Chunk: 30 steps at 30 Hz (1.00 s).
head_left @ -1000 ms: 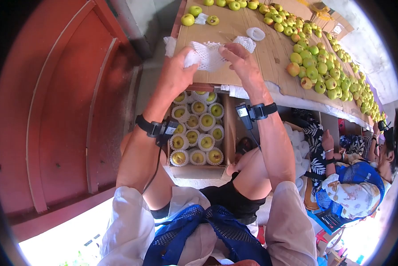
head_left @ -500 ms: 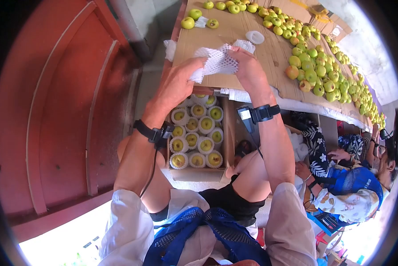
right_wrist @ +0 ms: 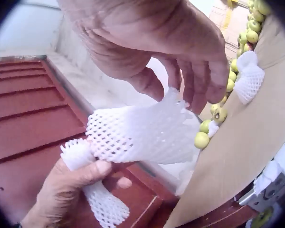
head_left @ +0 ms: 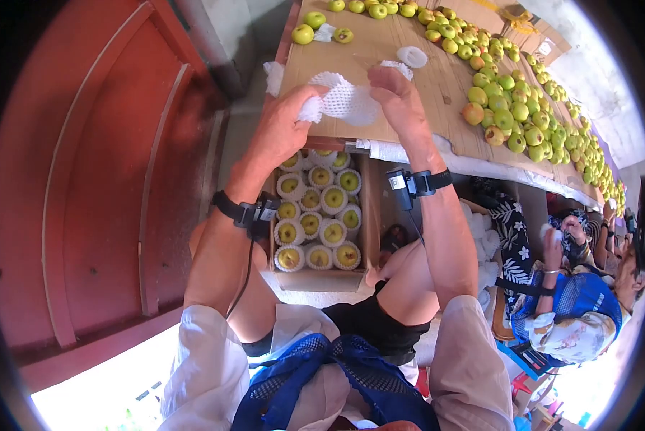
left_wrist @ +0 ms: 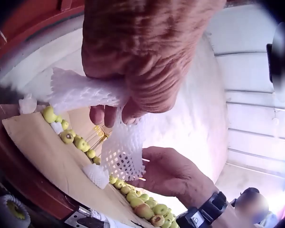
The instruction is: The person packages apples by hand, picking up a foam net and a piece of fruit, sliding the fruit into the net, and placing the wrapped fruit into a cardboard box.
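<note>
In the head view my left hand (head_left: 283,126) holds white foam nets (head_left: 345,99) over the table's near edge. The right wrist view shows its thumb (right_wrist: 99,167) pressed on a wide net (right_wrist: 142,133), with a narrower net (right_wrist: 107,205) hanging under that hand. My right hand (head_left: 398,104) is at the wide net's other end, its bent fingers and thumb at a drawn-up corner. The left wrist view has my right hand (left_wrist: 171,173) beside the mesh and my left hand (left_wrist: 142,61) above, gripping the bunched foam.
Green apples (head_left: 520,111) lie on the cardboard-covered table (head_left: 437,100), with loose foam nets (head_left: 412,57) behind my right hand. Below stands a carton (head_left: 369,215) of net-wrapped apples. A red door (head_left: 100,179) is at left; another person (head_left: 577,309) sits at right.
My right hand has shifted slightly up and away from my left, and the net between them hangs differently. The person at right has raised their hands.
</note>
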Available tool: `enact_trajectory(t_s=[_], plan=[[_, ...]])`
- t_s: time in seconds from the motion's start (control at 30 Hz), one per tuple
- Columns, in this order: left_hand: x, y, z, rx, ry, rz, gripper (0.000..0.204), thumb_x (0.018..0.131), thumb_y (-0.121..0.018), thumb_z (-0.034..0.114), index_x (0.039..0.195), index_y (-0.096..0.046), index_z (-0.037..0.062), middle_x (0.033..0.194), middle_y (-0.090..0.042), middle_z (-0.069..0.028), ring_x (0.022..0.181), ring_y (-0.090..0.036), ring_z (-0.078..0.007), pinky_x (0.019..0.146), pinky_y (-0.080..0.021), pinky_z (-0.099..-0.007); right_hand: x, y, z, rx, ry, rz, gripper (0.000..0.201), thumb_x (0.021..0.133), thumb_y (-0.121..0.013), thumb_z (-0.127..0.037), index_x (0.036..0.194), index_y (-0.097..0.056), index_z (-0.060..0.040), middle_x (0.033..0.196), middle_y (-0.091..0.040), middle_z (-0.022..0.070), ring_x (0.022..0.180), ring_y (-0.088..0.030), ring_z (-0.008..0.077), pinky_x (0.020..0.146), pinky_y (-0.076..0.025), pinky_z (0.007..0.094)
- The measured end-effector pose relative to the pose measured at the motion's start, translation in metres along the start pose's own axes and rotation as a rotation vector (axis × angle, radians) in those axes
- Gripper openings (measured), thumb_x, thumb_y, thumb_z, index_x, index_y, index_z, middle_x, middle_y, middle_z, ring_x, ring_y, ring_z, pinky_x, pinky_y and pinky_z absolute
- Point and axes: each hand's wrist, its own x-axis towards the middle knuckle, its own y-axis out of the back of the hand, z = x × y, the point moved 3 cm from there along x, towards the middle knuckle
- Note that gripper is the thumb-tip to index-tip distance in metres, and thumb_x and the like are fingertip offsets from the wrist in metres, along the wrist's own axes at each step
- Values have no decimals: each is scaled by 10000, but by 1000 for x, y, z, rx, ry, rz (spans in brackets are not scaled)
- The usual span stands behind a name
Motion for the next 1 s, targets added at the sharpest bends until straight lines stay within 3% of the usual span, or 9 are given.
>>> enact_trajectory(t_s=[0.03, 0.13, 0.23, 0.33, 0.43, 0.6, 0.73, 0.93, 1.0], plan=[[0, 1, -1, 9, 7, -11, 411, 833, -567, -89, 1225, -587, 33, 1200, -679, -164, 1091, -655, -342, 940, -507, -381, -1, 0, -8, -13, 84, -21, 453, 863, -673, -148, 1282, -609, 9, 1212, -659, 130, 1151, -603, 239, 988, -465, 350], [-1, 2, -1, -13, 20, -8, 398, 836, -571, -81, 1216, -594, 35, 1169, -681, -173, 1059, -661, -331, 921, -508, -374, -10, 5, -35, -132, 12, -277, 522, 848, -651, -139, 1349, -578, -12, 1306, -625, 113, 1255, -539, 219, 1054, -423, 349], [-2, 5, 6, -47, 60, -89, 391, 840, -577, -76, 1212, -600, 44, 1135, -682, -167, 1026, -663, -287, 909, -507, -354, -12, -1, -34, -239, 25, -361, 537, 852, -682, -161, 1354, -578, -2, 1270, -645, 114, 1218, -564, 200, 1043, -429, 333], [-4, 5, 8, -31, 153, -107, 370, 858, -586, -64, 1206, -605, 61, 1117, -695, -132, 970, -656, -239, 883, -511, -336, -12, -2, -31, -201, -100, -392, 517, 834, -735, -214, 1282, -624, 20, 1145, -687, 122, 1082, -619, 206, 971, -463, 326], [-4, 3, 6, -132, 18, 74, 302, 917, -588, -20, 1211, -612, 43, 1113, -703, -97, 923, -650, -173, 796, -519, -312, -15, 0, -32, -56, -140, -285, 459, 855, -728, -223, 1228, -649, 32, 1077, -696, 104, 1022, -619, 177, 936, -461, 313], [-3, -2, -8, -526, 425, 181, 325, 956, -669, 158, 1210, -603, -34, 1113, -699, -90, 886, -631, -93, 654, -459, -237, -15, -7, -30, 210, -156, -204, 392, 869, -711, -188, 1195, -662, 25, 1064, -687, 74, 982, -607, 166, 898, -452, 297], [-2, -1, -4, -741, 498, 208, 383, 933, -724, 244, 1175, -614, -31, 1010, -696, -62, 805, -597, -77, 625, -426, -207, -18, -13, -32, 359, -176, -200, 375, 876, -695, -168, 1199, -662, 20, 1076, -682, 55, 985, -603, 157, 903, -448, 287], [4, -3, -2, -650, 535, 143, 311, 892, -760, 197, 1116, -649, 13, 904, -658, -2, 729, -551, -55, 580, -419, -216, -24, -24, -39, 342, -223, -314, 376, 888, -701, -149, 1227, -645, 3, 1094, -681, 38, 1003, -600, 138, 938, -435, 302], [3, -6, -7, -806, 528, 188, 294, 882, -768, 184, 1099, -654, 20, 892, -651, 6, 701, -535, -49, 562, -413, -216, -25, -29, -41, 307, -172, -347, 369, 875, -721, -133, 1215, -646, -9, 1070, -681, 36, 987, -599, 125, 899, -448, 293]])
